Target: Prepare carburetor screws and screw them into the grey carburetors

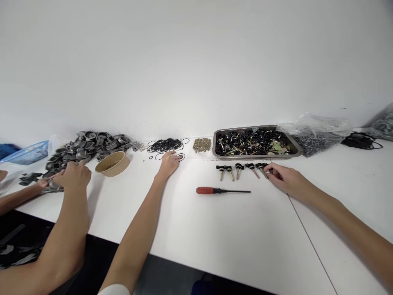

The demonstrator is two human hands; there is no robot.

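Note:
My left hand (168,164) rests at the near edge of a pile of thin black rubber rings (166,145), its fingers apart over a few loose rings. Whether a fingertip presses on one is hard to see. My right hand (284,177) has thumb and fingers closed on a small black-headed part with a metal stem (261,167), at the right end of a row. Several similar parts (238,170) lie to its left, stems toward me. Below the row lies a screwdriver (208,190) with a red and black handle, its shaft pointing right.
A metal tray (258,156) holds mixed black and metal parts. Small brass-coloured pieces (202,145) lie between rings and tray. At left are a paper bowl (115,167), grey plastic housings (82,145) and a co-worker's hands (73,176). Clear bags (316,137) lie right.

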